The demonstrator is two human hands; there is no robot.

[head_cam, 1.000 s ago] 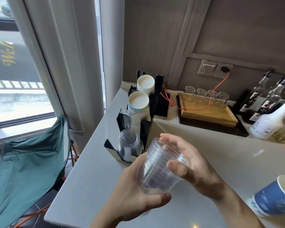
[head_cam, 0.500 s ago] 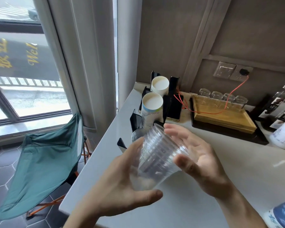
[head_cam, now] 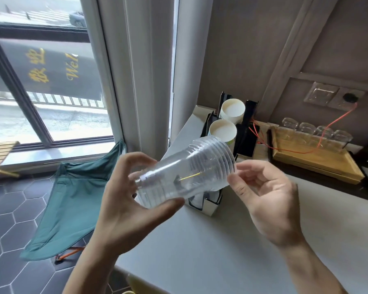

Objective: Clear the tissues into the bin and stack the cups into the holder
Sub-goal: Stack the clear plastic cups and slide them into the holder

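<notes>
Here left hand (head_cam: 123,206) grips ribbed clear plastic cups (head_cam: 185,172), right hand (head_cam: 270,200) loosely open at their rims

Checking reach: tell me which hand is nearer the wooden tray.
Right. The right hand is just left of the wooden tray; the left hand is farther left, holding the clear cups.

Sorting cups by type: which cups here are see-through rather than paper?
The clear plastic cups held in the left hand; both cups in the holder are white paper.
</notes>
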